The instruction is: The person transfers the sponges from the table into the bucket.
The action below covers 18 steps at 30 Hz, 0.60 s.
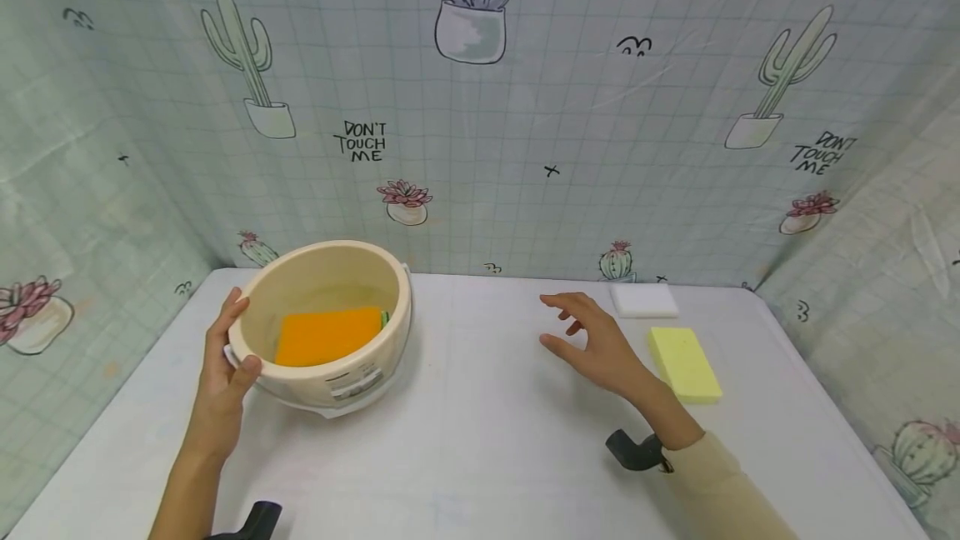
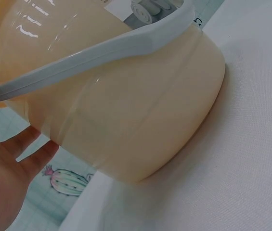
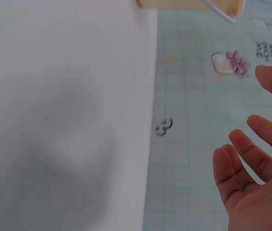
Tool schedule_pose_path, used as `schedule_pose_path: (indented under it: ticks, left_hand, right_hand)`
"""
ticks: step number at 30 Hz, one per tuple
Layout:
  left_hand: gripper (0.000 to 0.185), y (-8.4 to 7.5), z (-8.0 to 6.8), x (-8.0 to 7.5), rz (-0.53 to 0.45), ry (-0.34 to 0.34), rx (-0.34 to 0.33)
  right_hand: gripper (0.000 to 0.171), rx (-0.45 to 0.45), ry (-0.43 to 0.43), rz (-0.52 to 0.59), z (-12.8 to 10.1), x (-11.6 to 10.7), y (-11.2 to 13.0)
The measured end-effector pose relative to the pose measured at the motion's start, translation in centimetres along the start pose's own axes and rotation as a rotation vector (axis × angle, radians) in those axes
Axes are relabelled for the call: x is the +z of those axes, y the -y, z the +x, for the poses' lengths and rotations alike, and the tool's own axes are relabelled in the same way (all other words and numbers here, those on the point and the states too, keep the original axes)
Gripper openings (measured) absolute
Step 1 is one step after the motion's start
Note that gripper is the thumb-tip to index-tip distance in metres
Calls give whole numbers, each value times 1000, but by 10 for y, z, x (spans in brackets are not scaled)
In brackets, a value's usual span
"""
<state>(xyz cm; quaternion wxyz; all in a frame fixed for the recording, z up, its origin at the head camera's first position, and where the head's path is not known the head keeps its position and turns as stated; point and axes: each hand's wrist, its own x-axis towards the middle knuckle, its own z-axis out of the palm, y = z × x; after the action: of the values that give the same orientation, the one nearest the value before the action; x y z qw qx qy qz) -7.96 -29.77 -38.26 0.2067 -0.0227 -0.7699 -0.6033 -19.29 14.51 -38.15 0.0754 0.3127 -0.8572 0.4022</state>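
A cream bucket (image 1: 322,261) stands at the left of the table, its white handle (image 2: 107,50) hanging down along the side in the left wrist view. My left hand (image 1: 221,382) grips the bucket's left rim, the thumb at the near edge and the fingers farther back. Inside the bucket lies an orange block like a sponge (image 1: 326,336), with a sliver of something green (image 1: 385,319) at its right end. My right hand (image 1: 600,348) hovers over the table, fingers loosely bent and nothing in them. Close to its wrist lies a yellow sponge-like block (image 1: 684,363).
Behind the yellow block, near the table's back edge, is a flat white block (image 1: 645,301). The white table (image 1: 465,440) is enclosed at the back and sides by a cactus-print cloth (image 1: 525,107). Black wrist mounts (image 1: 633,450) stick out from both wrists.
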Motion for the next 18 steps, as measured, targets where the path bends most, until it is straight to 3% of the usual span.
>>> schedule_pose_path:
  ticks: [9, 18]
  left_hand:
    - [61, 1, 0, -1, -42, 6, 10]
    - [62, 2, 0, 0, -44, 5, 0]
  right_hand:
    - [50, 73, -58, -65, -17, -15, -35]
    - [51, 194, -95, -62, -30, -29, -61]
